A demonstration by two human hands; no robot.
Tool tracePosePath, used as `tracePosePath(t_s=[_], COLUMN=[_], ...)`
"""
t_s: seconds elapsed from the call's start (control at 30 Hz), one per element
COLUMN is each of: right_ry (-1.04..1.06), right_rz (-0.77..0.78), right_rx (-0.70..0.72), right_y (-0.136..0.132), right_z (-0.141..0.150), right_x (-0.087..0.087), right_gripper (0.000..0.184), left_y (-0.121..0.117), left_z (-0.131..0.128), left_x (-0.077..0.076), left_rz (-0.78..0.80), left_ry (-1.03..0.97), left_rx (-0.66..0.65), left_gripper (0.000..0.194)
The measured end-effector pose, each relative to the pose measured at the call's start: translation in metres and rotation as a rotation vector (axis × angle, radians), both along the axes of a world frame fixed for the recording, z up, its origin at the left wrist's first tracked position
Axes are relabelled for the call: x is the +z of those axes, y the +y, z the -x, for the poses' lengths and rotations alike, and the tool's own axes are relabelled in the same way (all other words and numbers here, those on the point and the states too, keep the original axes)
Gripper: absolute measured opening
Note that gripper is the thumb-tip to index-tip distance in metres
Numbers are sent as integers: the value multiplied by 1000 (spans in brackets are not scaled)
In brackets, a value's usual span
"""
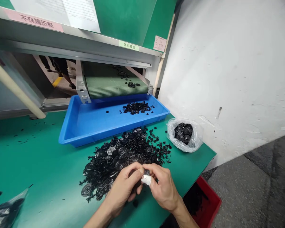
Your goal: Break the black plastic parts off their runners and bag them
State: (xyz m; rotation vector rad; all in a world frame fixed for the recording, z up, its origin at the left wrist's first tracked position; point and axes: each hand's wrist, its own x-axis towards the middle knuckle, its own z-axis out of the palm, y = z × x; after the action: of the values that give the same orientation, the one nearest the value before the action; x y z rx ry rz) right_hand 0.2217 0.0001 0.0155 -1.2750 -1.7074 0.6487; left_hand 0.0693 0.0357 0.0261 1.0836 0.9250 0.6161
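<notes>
Several lots of black moulded plastic parts spread around one green workbench. White plaster wall to the right, scuffed and chipped; grey concrete floor beyond the bench corner. Steel shelf overhead, carrying a pink label and a green label.

Under the shelf, a ribbed green conveyor belt in a steel frame, with a few black parts on top. Blue plastic tray right at the belt's end, with a loose cluster of black parts inside. Red bin on the floor, past the bench's near edge.

On the bench, a transparent plastic bag of black parts beside the tray's right corner, and a second bag at lower left. Main item: heap of black plastic parts just in front of the tray, round discs mixed with small runner-like bits.

Left hand and right hand close together over the heap's near edge, narrow pinch, fingers meeting on a small round dark part. White wrap on one fingertip, owning hand hard to tell.
</notes>
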Motion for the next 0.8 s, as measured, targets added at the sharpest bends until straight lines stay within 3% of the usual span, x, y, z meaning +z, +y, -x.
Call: tracePosePath(t_s=[0.17, 0.33, 0.53, 0.63, 0.8], right_ry=[50, 84, -284, -370, -384], right_rz=[-23, 96, 37, 132, 207], right_rx=[-81, 9, 25, 64, 60], right_y=[6, 24, 43, 43, 42], right_z=[7, -17, -61, -64, -58], right_x=[-10, -13, 3, 7, 0], right_gripper=[22, 31, 43, 41, 43], left_y=[-2, 7, 15, 15, 15], left_z=[-6, -6, 3, 6, 6], left_x=[-5, -1, 1, -1, 3], left_rz=[43, 109, 242, 309, 380], left_ry=[-4, -141, -362, -442, -587], left_rx=[74, 206, 341, 343, 387], left_gripper=[30, 26, 20, 32, 14])
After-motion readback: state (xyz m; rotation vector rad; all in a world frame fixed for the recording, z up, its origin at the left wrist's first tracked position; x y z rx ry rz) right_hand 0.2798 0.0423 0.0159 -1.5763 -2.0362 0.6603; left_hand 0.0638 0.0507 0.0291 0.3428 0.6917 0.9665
